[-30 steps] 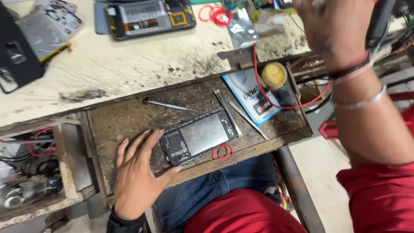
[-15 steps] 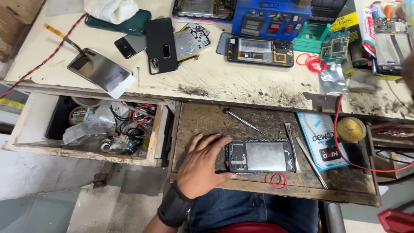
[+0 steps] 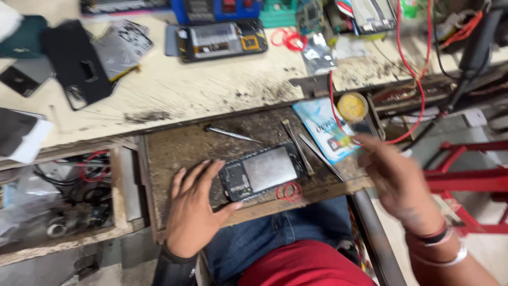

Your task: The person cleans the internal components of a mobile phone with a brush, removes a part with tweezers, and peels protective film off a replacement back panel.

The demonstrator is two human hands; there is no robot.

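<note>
My left hand [image 3: 193,209] lies flat, fingers spread, on the worn wooden tray [image 3: 174,143]; thumb and fingertips touch the near end of the opened phone [image 3: 263,172], steadying it, not clasping it. My right hand [image 3: 397,182] hovers blurred beyond the phone's far end, fingers loosely apart, nothing in it. A red ring [image 3: 289,191] lies just beside the phone; tweezers [image 3: 319,155] lie between it and my right hand.
</note>
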